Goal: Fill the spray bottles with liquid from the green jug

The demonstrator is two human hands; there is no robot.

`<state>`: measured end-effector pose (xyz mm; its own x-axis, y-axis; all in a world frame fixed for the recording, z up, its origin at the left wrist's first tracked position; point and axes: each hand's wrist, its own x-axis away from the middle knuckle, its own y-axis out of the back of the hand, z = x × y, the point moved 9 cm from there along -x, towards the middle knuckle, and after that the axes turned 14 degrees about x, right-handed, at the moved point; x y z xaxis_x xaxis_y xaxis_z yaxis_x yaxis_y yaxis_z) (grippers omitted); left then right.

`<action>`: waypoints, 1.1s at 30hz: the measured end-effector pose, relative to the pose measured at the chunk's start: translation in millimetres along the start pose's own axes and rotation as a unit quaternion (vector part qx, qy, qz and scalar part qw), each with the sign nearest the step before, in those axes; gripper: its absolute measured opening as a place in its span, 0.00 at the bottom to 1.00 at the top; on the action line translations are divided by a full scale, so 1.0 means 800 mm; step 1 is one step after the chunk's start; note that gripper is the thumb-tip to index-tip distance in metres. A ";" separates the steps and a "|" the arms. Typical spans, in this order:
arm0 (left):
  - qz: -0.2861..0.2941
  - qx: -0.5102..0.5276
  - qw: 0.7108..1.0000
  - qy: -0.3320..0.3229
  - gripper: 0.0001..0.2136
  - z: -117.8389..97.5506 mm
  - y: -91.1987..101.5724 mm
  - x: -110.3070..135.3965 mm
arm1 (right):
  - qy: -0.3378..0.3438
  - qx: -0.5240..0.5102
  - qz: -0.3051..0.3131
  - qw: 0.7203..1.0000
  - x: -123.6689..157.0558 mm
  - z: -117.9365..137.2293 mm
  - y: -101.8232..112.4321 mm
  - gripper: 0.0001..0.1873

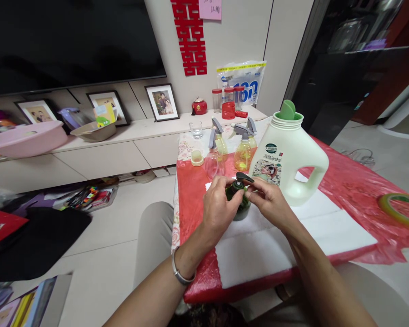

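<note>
Pump bottle [241, 214]: dark green, roughly upright, on or just over the white sheet [259, 259], between both hands.
Pump head [244, 177]: black, atop the bottle, spout toward the person's right.
Left hand [221, 203]: curled round the bottle's left side, thumb across its front, seemingly to steady it; some fingertips hidden.
Right hand [268, 200]: thumb and fingers bent close together at the bottle's neck; I can't tell how firmly they pinch.
Forearms [163, 290]: angled inward from both sides, wrists low.
Jug [306, 154]: just beyond the right hand, perhaps for easy reach.
Spray bottles [243, 156]: grouped farther back, likely leaving elbow room.
</note>
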<state>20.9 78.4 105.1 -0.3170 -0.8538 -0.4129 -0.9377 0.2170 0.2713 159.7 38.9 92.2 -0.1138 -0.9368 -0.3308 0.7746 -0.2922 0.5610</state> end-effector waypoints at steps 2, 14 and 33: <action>0.004 -0.009 1.000 -0.002 0.08 -0.002 -0.001 0.001 | 0.000 -0.006 0.000 1.000 0.000 0.000 0.000 0.15; -0.017 -0.049 0.998 0.030 0.15 0.003 0.003 -0.003 | -0.011 -0.014 -0.003 1.000 0.001 -0.006 0.000 0.15; -0.008 -0.019 1.000 0.010 0.07 -0.002 0.000 0.000 | -0.029 -0.015 -0.006 0.999 0.002 -0.009 0.001 0.15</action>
<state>21.1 77.4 106.5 -0.2986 -0.8669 -0.3992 -0.9364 0.1852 0.2981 164.4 38.6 86.2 -0.1590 -0.9431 -0.2921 0.7916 -0.2986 0.5331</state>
